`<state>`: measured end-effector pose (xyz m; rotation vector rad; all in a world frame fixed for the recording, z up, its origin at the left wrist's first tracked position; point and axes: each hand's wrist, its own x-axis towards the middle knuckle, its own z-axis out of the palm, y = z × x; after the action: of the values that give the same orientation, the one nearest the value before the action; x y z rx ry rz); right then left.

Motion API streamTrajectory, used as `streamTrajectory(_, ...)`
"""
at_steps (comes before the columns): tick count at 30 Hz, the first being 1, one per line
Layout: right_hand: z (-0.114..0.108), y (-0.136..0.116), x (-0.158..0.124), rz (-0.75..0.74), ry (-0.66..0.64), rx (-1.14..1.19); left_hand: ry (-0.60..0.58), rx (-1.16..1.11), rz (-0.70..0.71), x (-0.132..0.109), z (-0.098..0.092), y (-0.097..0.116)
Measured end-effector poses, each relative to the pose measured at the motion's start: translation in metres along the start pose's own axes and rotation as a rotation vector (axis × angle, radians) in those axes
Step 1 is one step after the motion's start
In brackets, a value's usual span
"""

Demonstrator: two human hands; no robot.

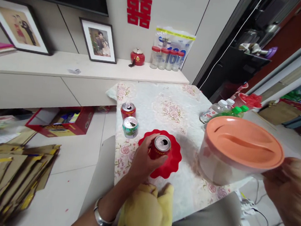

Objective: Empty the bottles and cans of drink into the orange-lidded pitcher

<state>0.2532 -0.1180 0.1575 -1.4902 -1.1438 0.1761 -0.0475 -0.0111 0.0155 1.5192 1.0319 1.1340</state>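
Note:
My left hand (pixel 143 159) is wrapped round a red drink can (pixel 162 145), upright with its top opened. The can is over a red scalloped plate (pixel 174 161); whether it touches the plate is hidden. At the right, my right hand (pixel 288 186), blurred, grips the side of a clear plastic container (pixel 222 171) with an orange lid (pixel 243 140). The container is tilted at the table's right side. Behind the plate, near the left table edge, stand another opened red can (pixel 127 112) and a green-and-silver can (pixel 130 128).
Several bottles (pixel 216 110) with white or green caps stand behind the container. The floral tablecloth (pixel 172 109) covers the table. A yellow plush thing (pixel 148 212) is at my lap. Folded cardboard (pixel 22 168) and a red box (pixel 67 122) lie on the floor at left.

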Motion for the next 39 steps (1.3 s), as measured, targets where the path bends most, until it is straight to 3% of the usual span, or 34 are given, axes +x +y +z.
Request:
streamTrajectory(2,0.0,-0.004,-0.009,0.152,0.09,0.031,0.002,0.031,0.027,-0.003,0.002,-0.007)
streamTrajectory(4,-0.002,-0.006,-0.017,0.168,0.053,-0.14,-0.007,0.048,0.067,-0.005,0.004,-0.013)
streamTrajectory(7,-0.008,-0.011,-0.023,0.022,-0.081,-0.42,-0.022,0.06,0.124,-0.008,0.008,-0.021)
streamTrajectory(12,-0.014,-0.013,-0.013,-0.218,-0.264,-0.58,-0.019,0.061,0.15,-0.01,0.012,-0.029)
streamTrajectory(20,0.022,-0.035,0.004,-0.497,-0.363,-0.581,-0.017,0.076,0.212,-0.01,0.014,-0.033)
streamTrajectory(33,0.046,-0.037,0.021,-0.486,-0.474,-0.642,0.013,0.027,0.222,-0.011,0.017,-0.035)
streamTrajectory(39,0.042,-0.026,0.025,-0.533,-0.518,-0.685,0.01,0.021,0.209,-0.011,0.017,-0.032)
